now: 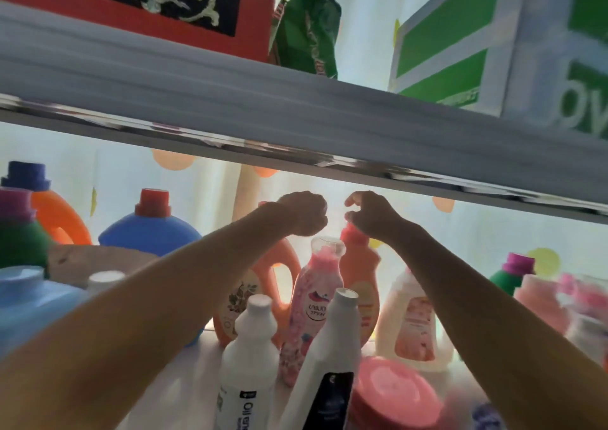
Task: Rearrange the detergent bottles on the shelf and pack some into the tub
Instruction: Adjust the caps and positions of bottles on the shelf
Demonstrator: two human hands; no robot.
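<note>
The left hand (304, 212), curled at the wrist, covers the cap of the orange handled detergent jug (263, 285), and its palm side is turned away, so whether it grips anything cannot be told. The pale blue plastic jug (31, 301) is cut off by the left edge. At the right edge, the pink bottles (579, 298) are blurred beyond reading.

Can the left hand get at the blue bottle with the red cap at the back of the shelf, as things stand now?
Probably yes. The left hand is raised at the back of the shelf, and the blue bottle with the red cap stands to its left with open space between them. Nothing tall stands in that gap.
</note>
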